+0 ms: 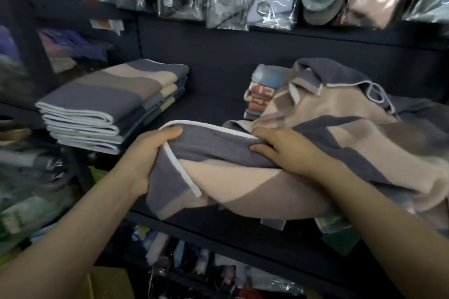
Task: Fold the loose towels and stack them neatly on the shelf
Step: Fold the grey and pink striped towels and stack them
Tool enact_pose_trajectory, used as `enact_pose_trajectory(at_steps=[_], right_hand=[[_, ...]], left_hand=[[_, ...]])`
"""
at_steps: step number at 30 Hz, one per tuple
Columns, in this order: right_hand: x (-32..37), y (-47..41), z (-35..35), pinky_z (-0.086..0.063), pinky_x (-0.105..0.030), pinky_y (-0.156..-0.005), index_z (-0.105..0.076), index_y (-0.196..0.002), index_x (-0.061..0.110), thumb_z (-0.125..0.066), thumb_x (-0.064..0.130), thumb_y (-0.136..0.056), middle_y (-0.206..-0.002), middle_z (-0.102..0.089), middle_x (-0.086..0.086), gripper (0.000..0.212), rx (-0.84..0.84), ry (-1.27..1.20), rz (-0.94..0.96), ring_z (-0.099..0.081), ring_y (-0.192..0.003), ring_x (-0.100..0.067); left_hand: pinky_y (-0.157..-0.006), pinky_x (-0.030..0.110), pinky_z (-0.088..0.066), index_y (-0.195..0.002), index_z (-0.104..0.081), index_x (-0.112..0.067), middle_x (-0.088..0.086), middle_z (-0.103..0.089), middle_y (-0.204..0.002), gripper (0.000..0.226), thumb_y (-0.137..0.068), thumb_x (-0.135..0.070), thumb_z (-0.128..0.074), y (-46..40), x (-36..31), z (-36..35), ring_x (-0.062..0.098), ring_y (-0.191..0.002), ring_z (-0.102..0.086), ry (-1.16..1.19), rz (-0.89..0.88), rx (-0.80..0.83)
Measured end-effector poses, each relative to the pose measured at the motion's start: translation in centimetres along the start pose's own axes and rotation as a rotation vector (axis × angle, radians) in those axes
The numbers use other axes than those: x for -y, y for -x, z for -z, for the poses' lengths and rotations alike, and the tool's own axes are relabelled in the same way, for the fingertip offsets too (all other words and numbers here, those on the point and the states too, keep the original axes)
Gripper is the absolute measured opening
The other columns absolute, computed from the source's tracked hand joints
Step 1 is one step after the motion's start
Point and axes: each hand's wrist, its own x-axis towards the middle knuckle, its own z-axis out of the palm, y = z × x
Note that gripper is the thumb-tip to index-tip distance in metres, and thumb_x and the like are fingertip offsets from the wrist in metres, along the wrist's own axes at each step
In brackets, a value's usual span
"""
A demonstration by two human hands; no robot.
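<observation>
Grip: left hand (148, 153) and right hand (289, 150) both curl round the white-trimmed edge of the loose striped towel (243, 177), which lies bunched on the shelf (213, 109), front part hanging over the lip. Risks: the rumpled heap behind snags and skews the fold; the overhang slides off; a wide swing left knocks the folded stack (111, 107).

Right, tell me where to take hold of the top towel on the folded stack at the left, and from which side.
Grip the top folded towel at its white-trimmed front edge, coming from the front, the person's own side. The layered edges of the folded stack face forward there, and the bare shelf beside it leaves room.
</observation>
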Motion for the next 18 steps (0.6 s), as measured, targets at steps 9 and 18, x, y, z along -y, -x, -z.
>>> enact_pose_trajectory(at_steps=[9, 18], right_hand=[[10.9, -5.7, -3.7, -0.039, -0.028, -0.061, -0.054, -0.077, 0.005, -0.052, 0.015, -0.093, -0.068, -0.055, -0.006, 0.019, 0.036, -0.526, 0.238, -0.051, -0.063, -0.010], [12.5, -8.0, -6.8, -0.032, -0.019, -0.052, -0.054, -0.059, 0.008, -0.062, 0.012, -0.086, -0.054, -0.047, 0.003, 0.028, -0.076, -0.811, 0.049, -0.042, -0.054, 0.000]], left_hand=[[-0.062, 0.005, -0.044, -0.081, -0.067, -0.048, -0.025, -0.067, -0.081, 0.017, -0.064, -0.052, -0.066, 1.5, -3.9, 6.6, -0.012, -0.077, -0.060, -0.679, -0.516, -0.146], [-0.067, 0.033, -0.044, -0.090, -0.062, -0.007, 0.007, -0.064, -0.074, 0.038, -0.074, -0.039, -0.073, 0.0, -2.3, 7.3, 0.017, -0.070, -0.059, -1.206, -0.644, 0.078]])
